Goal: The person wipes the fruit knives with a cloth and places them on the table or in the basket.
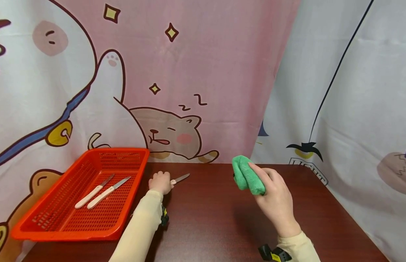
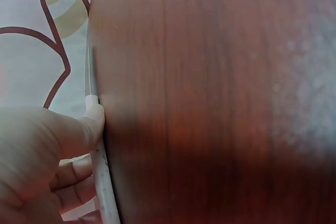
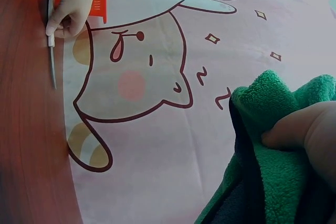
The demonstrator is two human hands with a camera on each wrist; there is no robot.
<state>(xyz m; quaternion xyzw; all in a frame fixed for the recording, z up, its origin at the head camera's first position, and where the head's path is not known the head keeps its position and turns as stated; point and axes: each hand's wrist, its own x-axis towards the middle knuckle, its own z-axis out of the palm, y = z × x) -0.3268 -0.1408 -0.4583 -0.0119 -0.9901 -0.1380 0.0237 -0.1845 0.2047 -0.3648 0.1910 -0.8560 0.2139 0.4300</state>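
Note:
My left hand (image 1: 160, 182) pinches a white-handled knife (image 1: 181, 178) near the table's back edge, just right of the red basket. In the left wrist view, the thumb lies on the knife's handle (image 2: 106, 187) close to the blade, which points away from the hand. A folded green cloth (image 1: 248, 175) is gripped in my right hand (image 1: 277, 198), held above the right part of the table. The right wrist view shows the thumb pressed into the fluffy cloth (image 3: 273, 114), with a dark underside showing. Two more white-handled knives (image 1: 101, 196) lie side by side inside the basket.
The red perforated plastic basket (image 1: 124, 218) stands at the table's left side. Under everything is a dark brown wooden table (image 1: 203, 225). A cartoon-printed curtain (image 1: 222, 72) hangs right behind the table's back edge and along the right side.

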